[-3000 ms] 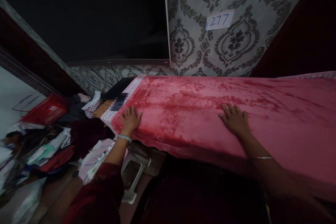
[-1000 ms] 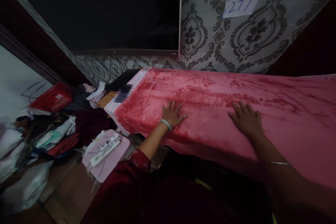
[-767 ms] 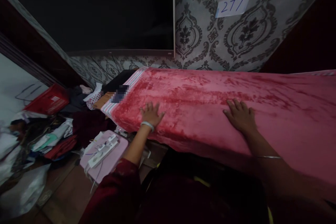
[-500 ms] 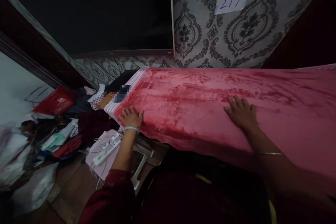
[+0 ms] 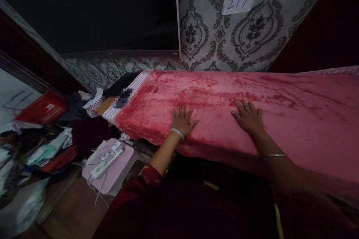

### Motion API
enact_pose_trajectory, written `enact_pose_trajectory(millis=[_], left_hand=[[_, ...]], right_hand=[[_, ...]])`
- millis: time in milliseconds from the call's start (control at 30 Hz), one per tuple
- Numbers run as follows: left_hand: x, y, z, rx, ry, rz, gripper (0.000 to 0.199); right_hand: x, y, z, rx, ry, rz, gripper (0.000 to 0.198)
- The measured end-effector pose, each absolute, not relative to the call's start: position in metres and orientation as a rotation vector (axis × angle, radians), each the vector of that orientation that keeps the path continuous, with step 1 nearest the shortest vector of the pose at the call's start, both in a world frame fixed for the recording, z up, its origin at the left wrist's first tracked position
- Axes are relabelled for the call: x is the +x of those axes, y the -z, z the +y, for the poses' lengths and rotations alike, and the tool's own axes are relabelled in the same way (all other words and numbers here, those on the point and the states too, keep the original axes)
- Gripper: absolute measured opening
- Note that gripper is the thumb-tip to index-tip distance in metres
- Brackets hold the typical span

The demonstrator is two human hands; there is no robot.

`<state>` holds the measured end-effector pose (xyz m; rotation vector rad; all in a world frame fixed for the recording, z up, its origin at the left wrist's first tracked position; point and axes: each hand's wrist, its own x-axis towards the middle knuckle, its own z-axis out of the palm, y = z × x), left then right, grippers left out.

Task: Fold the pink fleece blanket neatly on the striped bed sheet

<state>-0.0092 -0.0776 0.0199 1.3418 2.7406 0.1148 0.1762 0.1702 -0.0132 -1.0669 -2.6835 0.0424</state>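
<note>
While both hands rest on it, the pink cloth shows in the head view stretched out beside the patterned wall, its long axis running left to right before the person. Its striped border marks the left end, slanting toward the person; rightward the cloth runs out of sight, and its near edge hangs down. The left hand lies close to that edge, its grip wide with fingers spread; the right hand is just as wide, its fingers pointing toward the wall. A dark, blurred object lies at the border. Lower left, a white power strip sits on a pink stool; farther off, a red basket leans among clothes.
</note>
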Motion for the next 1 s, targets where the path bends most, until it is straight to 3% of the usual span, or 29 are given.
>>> enact_pose_trajectory(millis=[267,500,767,1000], left_hand=[[-0.066,-0.034,-0.161,0.672,-0.041,3.067,0.080],[-0.122,-0.041,-0.132,1.018,-0.091,2.916,0.074],[-0.195,-0.040,-0.155,0.897,-0.071,2.905,0.070],[-0.197,-0.037,-0.167,0.473,-0.096,3.042,0.082]], right_hand=[[0.176,0.014,0.170,-1.076,-0.063,-2.684,0.067],[0.178,0.020,0.172,-1.024,-0.113,-2.647,0.068],[0.178,0.022,0.171,-1.004,-0.085,-2.640,0.065],[0.179,0.026,0.174,-1.003,-0.074,-2.637,0.068]])
